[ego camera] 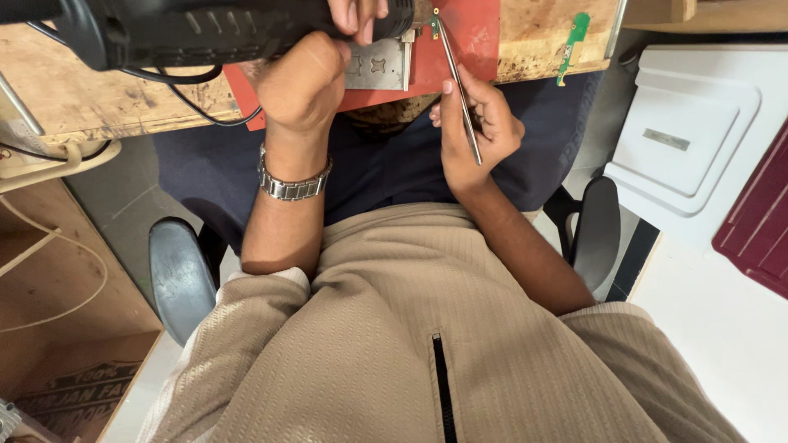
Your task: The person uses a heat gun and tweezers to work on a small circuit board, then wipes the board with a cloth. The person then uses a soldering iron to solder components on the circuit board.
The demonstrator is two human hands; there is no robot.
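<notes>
Tweezers (461, 90) pinched in right hand (476, 123) touch a small green board (433, 26); left hand (308, 78) grips black hot-air tool (205, 29), top of frame.

Green circuit strip (573, 45), white box (698, 131)

Counted: two bare hands, left hand (300, 82) and right hand (476, 123). One black heat gun (222, 29), gripped in the left. One pair of metal tweezers (460, 90), pinched in the right. One red work mat (472, 41). One metal plate (379, 66) on it. Two small green circuit boards: one (432, 25) at the tweezer tips, one (572, 45) at the bench edge. One steel wristwatch (293, 184). Two chair armrests (176, 279). One white lidded box (698, 131).
</notes>
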